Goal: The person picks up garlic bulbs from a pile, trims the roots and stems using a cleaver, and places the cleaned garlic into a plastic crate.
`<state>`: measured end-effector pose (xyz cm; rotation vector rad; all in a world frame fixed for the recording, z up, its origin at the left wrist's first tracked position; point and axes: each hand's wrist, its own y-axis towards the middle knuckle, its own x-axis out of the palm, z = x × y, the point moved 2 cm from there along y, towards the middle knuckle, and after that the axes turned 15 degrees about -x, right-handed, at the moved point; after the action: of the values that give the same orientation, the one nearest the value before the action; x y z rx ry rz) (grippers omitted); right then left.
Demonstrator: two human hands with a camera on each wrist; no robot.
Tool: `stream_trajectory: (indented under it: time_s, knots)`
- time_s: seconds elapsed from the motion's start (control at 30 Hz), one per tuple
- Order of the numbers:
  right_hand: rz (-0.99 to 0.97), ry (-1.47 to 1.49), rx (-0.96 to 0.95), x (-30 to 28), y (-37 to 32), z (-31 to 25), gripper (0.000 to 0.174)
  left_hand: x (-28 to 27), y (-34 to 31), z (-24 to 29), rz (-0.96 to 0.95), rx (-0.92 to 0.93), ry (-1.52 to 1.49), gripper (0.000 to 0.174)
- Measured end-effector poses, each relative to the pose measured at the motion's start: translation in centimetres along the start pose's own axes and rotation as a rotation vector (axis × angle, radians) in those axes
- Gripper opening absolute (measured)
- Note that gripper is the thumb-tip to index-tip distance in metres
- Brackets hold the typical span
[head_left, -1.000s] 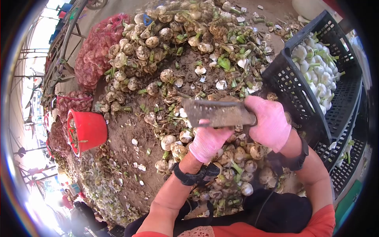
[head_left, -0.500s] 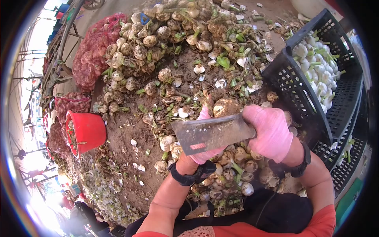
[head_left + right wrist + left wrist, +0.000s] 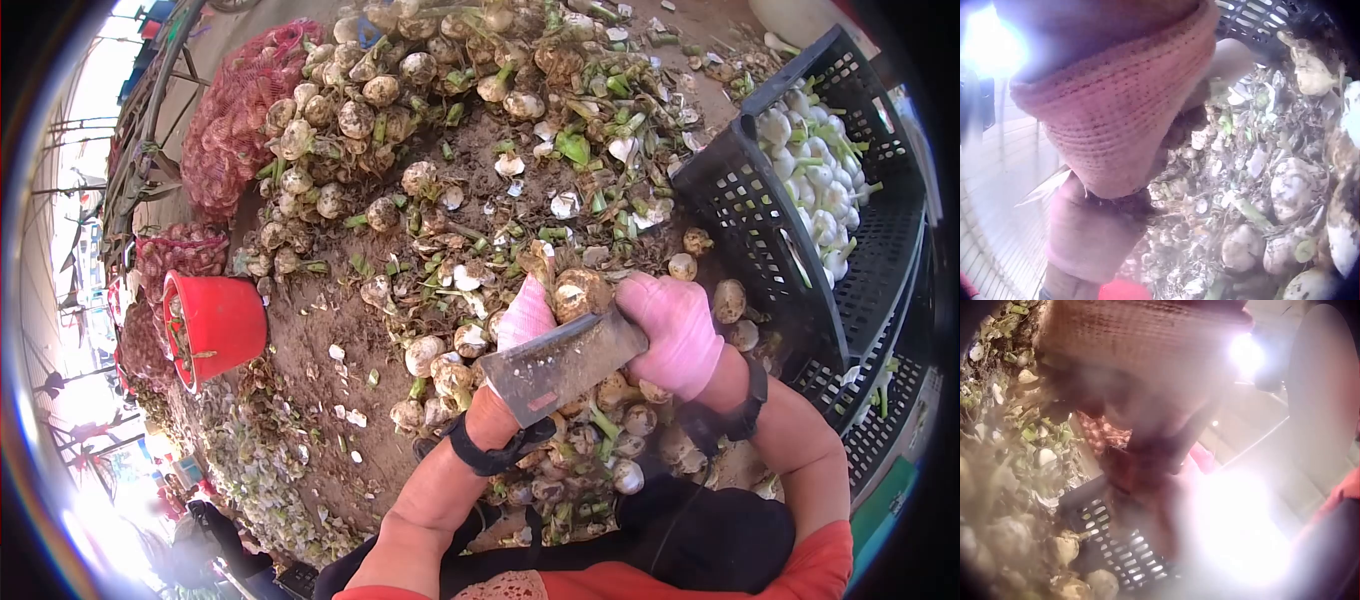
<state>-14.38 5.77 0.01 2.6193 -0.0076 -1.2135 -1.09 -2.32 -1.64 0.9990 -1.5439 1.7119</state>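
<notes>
In the head view my right hand (image 3: 676, 335), in a pink knit glove, grips the handle of a broad, dirt-smeared cleaver (image 3: 565, 368). Its blade slants down to the left, across my left wrist and part of the glove. My left hand (image 3: 527, 315), also gloved in pink, holds a soil-covered garlic bulb (image 3: 582, 293) just beyond the blade's upper edge. The blade hides part of the left palm and fingers. In the right wrist view the right glove's cuff (image 3: 1116, 119) covers much of the picture, and the left wrist view is blurred by glare.
Unpeeled garlic bulbs (image 3: 355, 118) are heaped at the back, with more below my hands. At right, a black crate (image 3: 745, 215) holds white garlic (image 3: 815, 170). A red bucket (image 3: 228, 330) lies tilted at left, near red mesh sacks (image 3: 240, 130). Peel scraps litter the soil.
The cleaver has swung from lying across the left fingers, through a lower position, to slanting over the left wrist. The bulb, earlier behind the blade, has come into sight.
</notes>
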Motion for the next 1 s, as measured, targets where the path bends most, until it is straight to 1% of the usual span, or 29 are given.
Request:
stream_trajectory:
  time_s: [0.03, 0.1, 0.13, 0.17, 0.2, 0.27, 0.3, 0.37, 0.4, 0.43, 0.47, 0.5, 0.53, 0.57, 0.6, 0.63, 0.67, 0.73, 0.8, 0.83, 0.87, 0.9, 0.93, 0.97, 1.0]
  knots:
    - [-0.001, 0.001, 0.0, 0.5, -0.2, 0.8, 0.025, 0.3, -0.3, -0.1, 0.001, 0.0, -0.002, 0.04]
    - [0.073, -0.08, 0.068, 0.9, -0.7, 3.7, 0.023, 1.6, -1.9, -0.2, 0.452, 0.391, 1.441, 0.039]
    - [-0.013, -0.023, 0.481, 0.3, 0.1, 6.7, 0.022, 2.8, -2.5, -1.5, 0.318, 0.415, 1.609, 0.045]
    - [0.016, -0.102, 0.585, -0.6, -0.8, 8.3, 0.023, 3.5, -2.8, -3.1, 0.186, 0.441, 1.78, 0.053]
    - [0.161, -0.033, 0.464, -1.1, -1.2, 7.7, 0.025, 3.1, -2.5, -3.9, 0.159, 0.324, 1.69, 0.066]
    - [0.179, -0.118, 0.46, -1.5, -1.0, 6.6, 0.026, 1.8, -1.0, -3.1, 0.337, 0.013, 1.792, 0.069]
    - [0.188, -0.116, 0.449, -1.6, -0.7, 6.4, 0.026, 0.5, -0.5, -2.9, 0.346, 0.022, 1.8, 0.069]
    - [0.19, -0.032, 0.479, -1.6, -0.4, 6.4, 0.021, -1.7, -0.5, -3.2, -0.009, 0.111, 1.867, 0.071]
    - [0.193, -0.031, 0.464, -1.7, -0.3, 6.7, 0.021, -0.3, -0.2, -1.1, 0.062, 0.1, 1.828, 0.071]
    - [0.203, 0.001, 0.5, -1.8, -0.5, 7.1, 0.018, 1.3, 0.3, 2.3, 0.13, 0.089, 1.792, 0.071]
    - [0.213, 0.037, 0.537, -1.7, -0.4, 7.2, 0.016, 1.4, 0.9, 6.0, 0.375, 0.176, 1.834, 0.07]
    - [0.256, 0.083, 0.502, -1.7, -0.2, 6.9, 0.014, 4.1, 0.5, 9.3, 0.834, -0.001, 1.529, 0.065]
    - [0.264, 0.085, 0.49, -1.7, -0.2, 6.7, 0.014, 1.4, 1.7, 13.4, 1.103, 0.258, 1.702, 0.062]
    - [0.239, 0.103, 0.486, -1.5, -0.4, 6.7, 0.014, -1.1, 2.7, 17.3, 1.435, 0.494, 1.803, 0.06]
    - [0.211, 0.118, 0.482, -1.4, -0.4, 6.7, 0.014, -2.0, 2.9, 20.2, 1.561, 0.508, 1.713, 0.061]
    - [0.23, 0.137, 0.469, -1.1, -0.4, 6.6, 0.012, -3.2, 3.1, 22.5, 1.673, 0.494, 1.663, 0.061]
    - [0.229, 0.134, 0.465, -1.1, -0.3, 6.5, 0.012, -4.3, 3.3, 23.9, 1.687, 0.341, 1.604, 0.067]
    - [0.167, 0.224, 0.551, -1.1, 0.0, 6.4, 0.01, -7.0, 4.1, 25.0, 1.514, 0.164, 1.516, 0.069]
    - [0.173, 0.269, 0.55, -0.9, 0.3, 6.1, 0.009, -7.8, 3.7, 23.6, 1.522, 0.011, 1.626, 0.072]
    - [0.171, 0.235, 0.517, -0.6, 0.2, 6.3, 0.01, -8.1, 3.1, 22.9, 1.448, 0.083, 1.607, 0.073]
    - [0.172, 0.198, 0.484, -0.3, 0.1, 6.5, 0.01, -9.0, 2.9, 21.9, 1.484, 0.203, 1.564, 0.071]
    - [0.172, 0.196, 0.487, -0.1, 0.0, 6.8, 0.01, -9.0, 2.4, 21.1, 1.29, 0.313, 1.491, 0.071]
    - [0.163, 0.148, 0.451, 0.2, -0.2, 7.1, 0.011, -9.2, 1.9, 20.2, 1.094, 0.4, 1.407, 0.072]
    - [0.147, 0.101, 0.417, 0.3, -0.5, 7.1, 0.012, -9.0, 1.7, 19.3, 0.946, 0.511, 1.379, 0.071]
    - [0.134, 0.104, 0.428, 0.0, -0.3, 6.5, 0.012, -8.5, 1.2, 18.3, 0.801, 0.621, 1.34, 0.071]
